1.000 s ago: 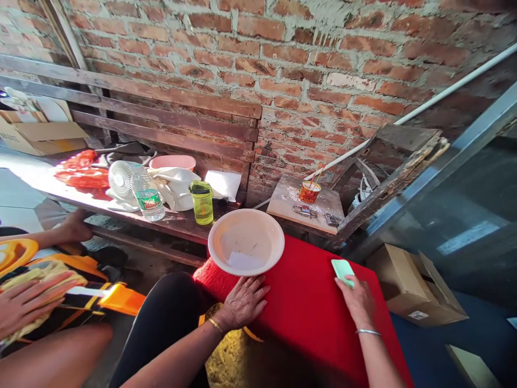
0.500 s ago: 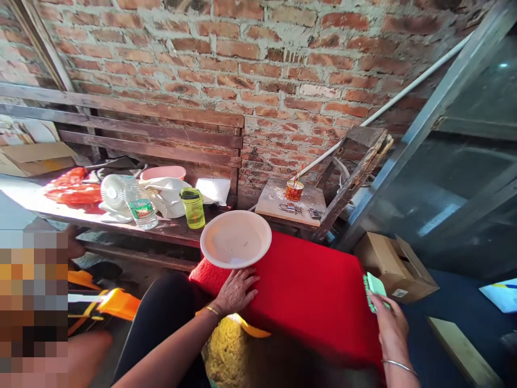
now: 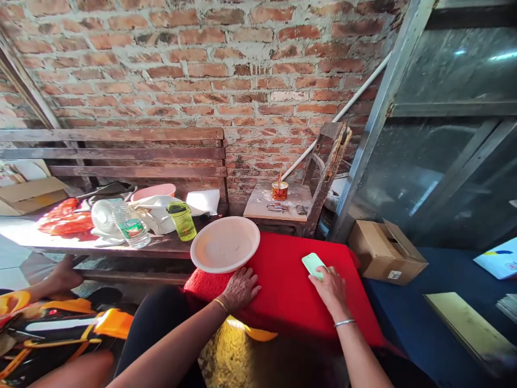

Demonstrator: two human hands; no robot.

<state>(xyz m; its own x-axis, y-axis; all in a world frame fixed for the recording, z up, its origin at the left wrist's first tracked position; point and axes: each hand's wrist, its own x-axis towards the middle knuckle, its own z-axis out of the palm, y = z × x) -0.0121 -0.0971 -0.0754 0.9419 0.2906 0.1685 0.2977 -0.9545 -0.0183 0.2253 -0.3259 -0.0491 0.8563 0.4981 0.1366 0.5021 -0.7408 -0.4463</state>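
Note:
My right hand (image 3: 332, 291) grips a pale green scrub brush (image 3: 313, 264), held down on the red cloth (image 3: 283, 291) that covers a low table. My left hand (image 3: 242, 288) lies flat on the same cloth with its fingers stretched out, close to the near rim of a white basin (image 3: 225, 268). That basin stands at the left end of the cloth and holds a few small dark specks. The brush's underside is hidden from view.
A wooden bench (image 3: 177, 243) holds a green water bottle (image 3: 181, 220), a clear plastic bottle (image 3: 133, 231) and a white fan (image 3: 103, 215). Padlocks and a red cup (image 3: 280, 191) sit on a chair (image 3: 258, 207). A cardboard box (image 3: 383, 253) stands right. Another person's foot (image 3: 67, 272) shows left.
My right hand has carried the scrub brush from the cloth's right edge leftward onto its middle. The left hand stays by the basin. The view has shifted to the right.

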